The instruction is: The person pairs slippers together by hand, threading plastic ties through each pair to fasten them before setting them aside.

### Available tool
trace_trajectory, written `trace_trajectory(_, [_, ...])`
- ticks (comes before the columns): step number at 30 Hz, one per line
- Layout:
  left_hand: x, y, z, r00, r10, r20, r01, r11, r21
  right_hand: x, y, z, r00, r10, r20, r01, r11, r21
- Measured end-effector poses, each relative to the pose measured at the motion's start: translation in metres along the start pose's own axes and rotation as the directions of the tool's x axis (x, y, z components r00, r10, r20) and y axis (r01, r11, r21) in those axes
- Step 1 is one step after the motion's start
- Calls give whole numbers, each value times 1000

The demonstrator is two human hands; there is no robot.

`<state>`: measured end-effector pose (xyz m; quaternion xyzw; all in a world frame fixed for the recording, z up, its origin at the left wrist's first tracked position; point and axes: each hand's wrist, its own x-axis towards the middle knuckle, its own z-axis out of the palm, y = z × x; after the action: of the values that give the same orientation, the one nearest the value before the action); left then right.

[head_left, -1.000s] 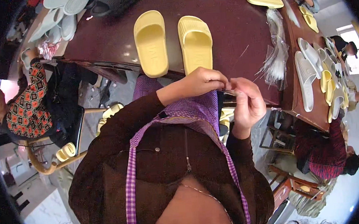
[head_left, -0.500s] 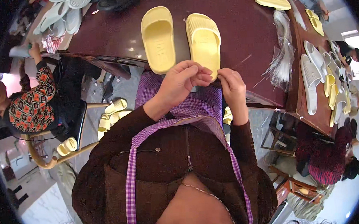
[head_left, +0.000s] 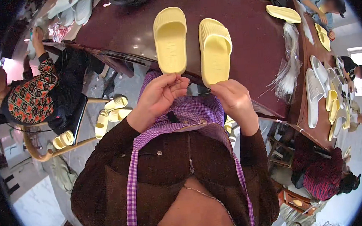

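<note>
Two yellow slide slippers lie side by side at the near edge of the dark red table, heels toward me. At the heel of the left slipper (head_left: 171, 45) is my left hand (head_left: 159, 97), its thumb and forefinger closed on the rim and the other fingers loosely curled. My right hand (head_left: 236, 101) pinches the heel edge of the right slipper (head_left: 216, 55), its fingers pressed together. The right slipper sits slightly nearer to me than the left one.
Clear plastic strands (head_left: 287, 63) lie on the table (head_left: 250, 30) at right, below a single yellow slipper (head_left: 283, 14). Grey and yellow slippers (head_left: 315, 92) line a second table. At left, a person in a patterned top (head_left: 31, 97) sits on a chair; yellow slippers (head_left: 116, 103) lie behind.
My left hand has moved from in front of the right slipper to the left slipper's heel. My right hand stays at the right slipper's heel. The whole view has shifted slightly.
</note>
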<state>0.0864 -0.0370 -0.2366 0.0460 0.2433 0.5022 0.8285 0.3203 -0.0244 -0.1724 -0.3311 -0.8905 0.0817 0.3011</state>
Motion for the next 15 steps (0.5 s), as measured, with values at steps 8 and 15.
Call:
trace_trajectory(8, [10, 19, -15, 1000, -11, 14, 12, 1000, -24, 15, 5, 19, 994, -94, 63, 92, 995, 23])
trace_trajectory(15, [11, 24, -23, 999, -18, -30, 18, 1000, 1, 12, 4, 28, 988, -99, 116, 101, 995, -12])
